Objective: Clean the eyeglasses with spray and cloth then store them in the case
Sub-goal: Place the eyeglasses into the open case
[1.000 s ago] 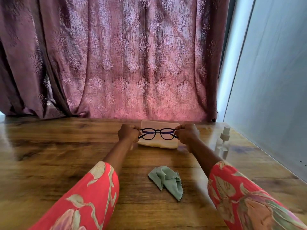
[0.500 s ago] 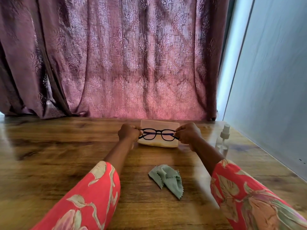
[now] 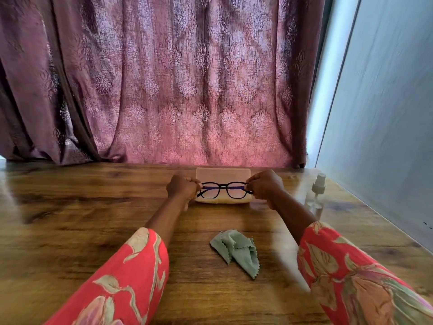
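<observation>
We've got the one pair of black-framed eyeglasses [image 3: 222, 190] pinched at each end, left hand [image 3: 181, 187] and right hand [image 3: 264, 186] both closed on the frame, just over the beige case [image 3: 223, 175] near the tabletop's far edge. Looks like cleaning hasn't begun, or it's storing time; can't tell. Next, probably grab the one clear spray bottle [image 3: 316, 193] by the right edge, then the one green cloth [image 3: 236, 250] mid-table.

Glossy wooden table [image 3: 70, 219], matt green cloth [image 3: 236, 252], clear plastic spray bottle [image 3: 315, 195].
</observation>
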